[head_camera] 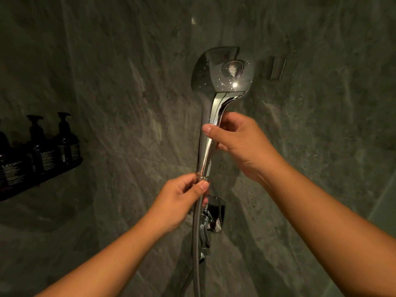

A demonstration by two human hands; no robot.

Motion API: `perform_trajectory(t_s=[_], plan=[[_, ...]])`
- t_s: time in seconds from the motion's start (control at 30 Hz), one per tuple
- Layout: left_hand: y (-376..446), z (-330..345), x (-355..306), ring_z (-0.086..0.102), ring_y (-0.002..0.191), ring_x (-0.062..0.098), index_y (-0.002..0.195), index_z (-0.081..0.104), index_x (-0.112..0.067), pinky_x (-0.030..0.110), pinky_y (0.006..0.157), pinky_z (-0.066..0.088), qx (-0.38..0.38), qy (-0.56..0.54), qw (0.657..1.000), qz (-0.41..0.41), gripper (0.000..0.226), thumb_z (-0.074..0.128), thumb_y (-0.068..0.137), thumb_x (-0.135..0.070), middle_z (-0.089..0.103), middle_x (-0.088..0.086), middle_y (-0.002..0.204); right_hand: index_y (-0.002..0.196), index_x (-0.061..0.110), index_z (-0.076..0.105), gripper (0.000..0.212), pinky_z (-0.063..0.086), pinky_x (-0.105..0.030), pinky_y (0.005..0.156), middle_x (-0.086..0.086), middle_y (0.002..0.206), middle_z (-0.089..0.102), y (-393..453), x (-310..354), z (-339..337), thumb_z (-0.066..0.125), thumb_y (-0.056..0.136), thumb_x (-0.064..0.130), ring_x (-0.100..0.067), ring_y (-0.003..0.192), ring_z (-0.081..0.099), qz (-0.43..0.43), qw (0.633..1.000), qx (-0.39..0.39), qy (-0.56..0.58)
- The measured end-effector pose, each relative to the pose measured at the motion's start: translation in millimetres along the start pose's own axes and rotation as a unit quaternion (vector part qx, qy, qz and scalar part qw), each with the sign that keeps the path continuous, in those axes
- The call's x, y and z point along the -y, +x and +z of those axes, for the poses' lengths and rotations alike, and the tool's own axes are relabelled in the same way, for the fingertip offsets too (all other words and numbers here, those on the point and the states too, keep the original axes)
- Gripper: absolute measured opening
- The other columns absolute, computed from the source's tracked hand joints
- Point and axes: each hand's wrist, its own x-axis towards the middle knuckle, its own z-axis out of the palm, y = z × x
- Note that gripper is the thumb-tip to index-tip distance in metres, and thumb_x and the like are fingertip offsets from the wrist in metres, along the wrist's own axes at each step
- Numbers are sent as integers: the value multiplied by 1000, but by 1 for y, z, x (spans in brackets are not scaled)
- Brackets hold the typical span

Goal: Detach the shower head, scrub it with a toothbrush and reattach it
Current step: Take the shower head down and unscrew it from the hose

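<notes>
Grip matters at this stage, I reckon: my right hand (237,142) wraps the chrome shower head (218,82) by its handle, held up in front of the stone wall (128,82), while my left hand (182,196) pinches the hose nut (202,177) at the handle's base. Best bet is holding the handle dead steady and turning only the nut, so the hose (196,243) doesn't twist. Both forearms reach up, left below right.
</notes>
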Motion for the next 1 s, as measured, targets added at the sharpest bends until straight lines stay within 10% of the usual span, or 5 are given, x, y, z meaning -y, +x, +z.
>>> perform_trajectory(t_s=[0.57, 0.87, 1.0], plan=[[-6, 4, -1, 62, 66, 13, 95, 66, -4, 24, 68, 53, 65, -55, 996, 2, 21, 57, 86, -21, 64, 1, 75, 89, 7, 63, 10, 53, -40, 80, -13, 88, 71, -4, -4, -25, 62, 81, 14, -27, 82, 68, 71, 959, 181, 208], [-2, 6, 5, 61, 68, 17, 91, 58, 12, 27, 67, 53, 37, -7, 999, 22, 21, 52, 95, -8, 60, 10, 76, 77, 20, 52, 31, 44, -36, 63, 3, 66, 51, -9, -6, -4, 83, 72, 21, -14, 63, 48, -34, 995, -43, -83], [-2, 5, 10, 62, 67, 12, 92, 60, 10, 26, 67, 52, 41, 4, 999, 16, 21, 54, 94, -10, 61, 4, 74, 86, 4, 59, 20, 45, -31, 58, -1, 67, 55, -11, -5, -7, 76, 79, 11, -12, 60, 52, -1, 997, -17, -78]])
